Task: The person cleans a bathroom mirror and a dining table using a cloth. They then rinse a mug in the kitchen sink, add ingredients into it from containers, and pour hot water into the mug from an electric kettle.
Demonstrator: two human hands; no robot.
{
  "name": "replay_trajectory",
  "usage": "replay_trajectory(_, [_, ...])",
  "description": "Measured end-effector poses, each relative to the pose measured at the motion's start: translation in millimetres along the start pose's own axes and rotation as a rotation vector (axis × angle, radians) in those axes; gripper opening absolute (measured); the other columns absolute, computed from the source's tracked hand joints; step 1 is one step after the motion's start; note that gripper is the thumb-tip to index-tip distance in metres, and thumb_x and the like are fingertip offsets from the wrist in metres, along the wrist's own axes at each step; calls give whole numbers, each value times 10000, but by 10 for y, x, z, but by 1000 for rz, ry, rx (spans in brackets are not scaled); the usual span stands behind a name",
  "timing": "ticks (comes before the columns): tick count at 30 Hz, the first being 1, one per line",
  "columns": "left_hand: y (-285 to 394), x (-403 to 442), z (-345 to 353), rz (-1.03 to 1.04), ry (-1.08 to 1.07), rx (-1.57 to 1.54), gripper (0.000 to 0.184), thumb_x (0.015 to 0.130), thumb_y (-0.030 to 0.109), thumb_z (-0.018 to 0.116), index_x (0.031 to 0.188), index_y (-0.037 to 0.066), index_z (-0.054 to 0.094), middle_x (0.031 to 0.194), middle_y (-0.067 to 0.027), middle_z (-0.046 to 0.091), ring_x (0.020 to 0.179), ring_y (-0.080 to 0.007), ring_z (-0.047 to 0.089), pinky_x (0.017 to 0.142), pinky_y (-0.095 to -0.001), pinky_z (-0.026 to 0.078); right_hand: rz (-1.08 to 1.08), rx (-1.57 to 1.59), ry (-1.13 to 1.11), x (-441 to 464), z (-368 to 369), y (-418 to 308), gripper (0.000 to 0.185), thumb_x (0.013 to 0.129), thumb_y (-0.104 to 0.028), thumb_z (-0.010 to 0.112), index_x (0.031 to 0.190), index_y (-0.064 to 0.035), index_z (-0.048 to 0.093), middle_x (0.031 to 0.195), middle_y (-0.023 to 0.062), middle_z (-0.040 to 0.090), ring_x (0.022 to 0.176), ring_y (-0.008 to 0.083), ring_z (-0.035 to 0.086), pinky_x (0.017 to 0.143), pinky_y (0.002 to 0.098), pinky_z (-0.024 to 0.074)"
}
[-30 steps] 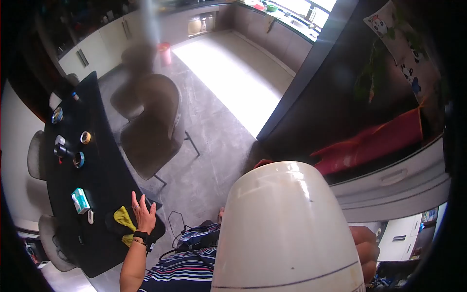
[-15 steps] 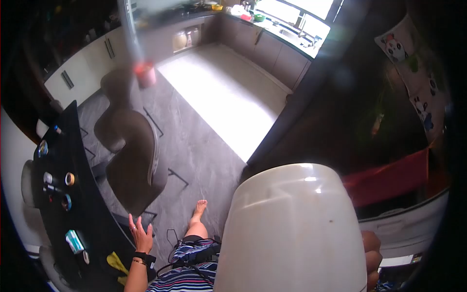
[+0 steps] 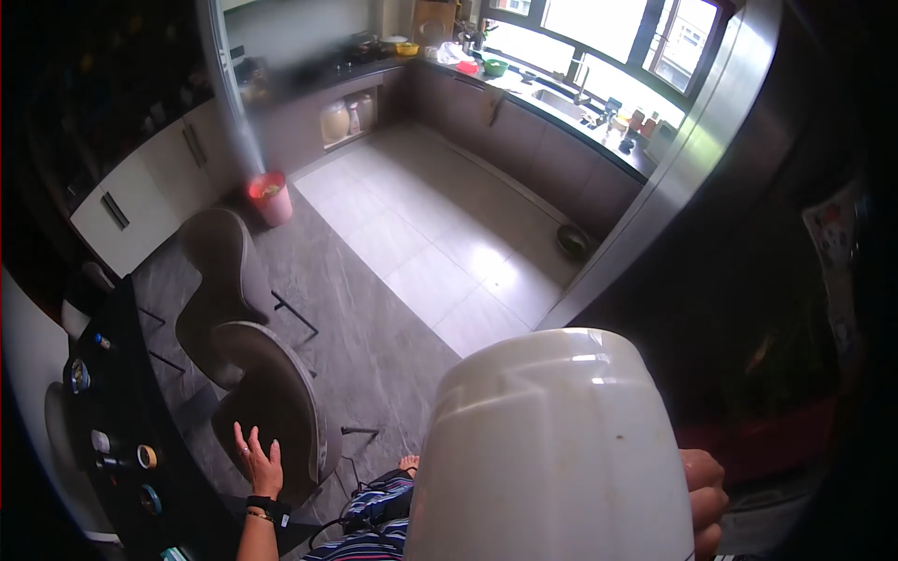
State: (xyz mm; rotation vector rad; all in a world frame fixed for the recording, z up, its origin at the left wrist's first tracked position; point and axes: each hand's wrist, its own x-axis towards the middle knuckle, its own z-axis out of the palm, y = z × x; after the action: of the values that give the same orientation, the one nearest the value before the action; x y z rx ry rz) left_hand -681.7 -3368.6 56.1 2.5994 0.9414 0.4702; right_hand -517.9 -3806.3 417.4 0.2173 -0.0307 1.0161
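Observation:
A large glossy off-white container [image 3: 552,458] with a rounded top edge and a small dark speck fills the lower middle of the view, close to the camera. At its right side, the curled fingers of my right hand [image 3: 703,500] grip it; the palm and any handle are hidden behind it. My left hand [image 3: 262,460], with a ring and a dark wristband, is empty with its fingers spread. It hovers in front of the nearer brown chair [image 3: 271,411]; whether it touches the chair I cannot tell.
On the left runs a dark table [image 3: 117,402] with tape rolls and small items. Another chair [image 3: 220,271] stands beyond, near a pink bin [image 3: 271,201]. Ahead, a pale tiled kitchen floor [image 3: 421,252] leads to a counter with a sink [image 3: 558,103]. A metal door frame [image 3: 692,159] borders it.
The view has moved forward and tilted up, showing more of the kitchen and window. The container stays in my right hand. My left hand now appears in front of the nearer chair.

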Motion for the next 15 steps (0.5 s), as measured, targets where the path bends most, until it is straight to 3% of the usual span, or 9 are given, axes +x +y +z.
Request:
replay_trajectory(3, [103, 364, 77, -34, -18, -13, 501, 861, 143, 599, 1287, -17, 390, 1490, -230, 137, 1352, -403, 216, 1099, -466, 239, 130, 377, 169, 323, -84, -325, 161, 869, 68, 396, 780, -42, 473, 662, 112, 497, 510, 164, 448, 396, 249, 340])
replay_trajectory(5, [176, 604, 184, -39, -17, -14, 500, 865, 151, 593, 1286, -23, 388, 1490, -234, 133, 1356, -404, 206, 1099, -466, 238, 138, 407, 187, 644, -110, -532, 177, 868, 91, 386, 782, -38, 472, 665, 115, 493, 510, 162, 442, 392, 246, 334])
replay_trajectory(11, [613, 1379, 671, -30, 84, 8, 512, 850, 143, 606, 1283, -27, 393, 1477, -258, 162, 1346, -423, 221, 1101, -468, 231, -1387, -2139, -483, 2035, -324, -1301, 224, 910, -103, 505, 697, -49, 461, 581, 88, 489, 488, 138, 450, 409, 232, 337])
replay_trajectory(12, [702, 1500, 753, -58, 57, 30, 521, 839, 138, 614, 1280, -33, 394, 1476, -261, 160, 1343, -427, 224, 1100, -471, 232, -1272, -2136, -368, 2144, -271, -1475, 242, 878, -192, 612, 728, -16, 537, 566, 91, 530, 435, 122, 445, 380, 232, 311])
replay_trajectory(14, [829, 1752, 981, -64, 83, 43, 515, 839, 136, 614, 1276, -35, 401, 1474, -264, 161, 1344, -426, 224, 1100, -474, 231, -1557, -2139, 182, 2335, -679, -1791, 527, 881, -603, 482, 721, -105, 412, 666, 39, 490, 566, 130, 448, 543, 293, 391])
replay_trajectory(15, [894, 1898, 1047, -134, 47, -14, 507, 843, 140, 612, 1272, -37, 408, 1474, -266, 159, 1347, -424, 218, 1099, -471, 230, -1299, -2124, -42, 2379, -707, -2144, 530, 871, -614, 479, 720, -111, 406, 667, 32, 478, 564, 131, 442, 554, 287, 391])
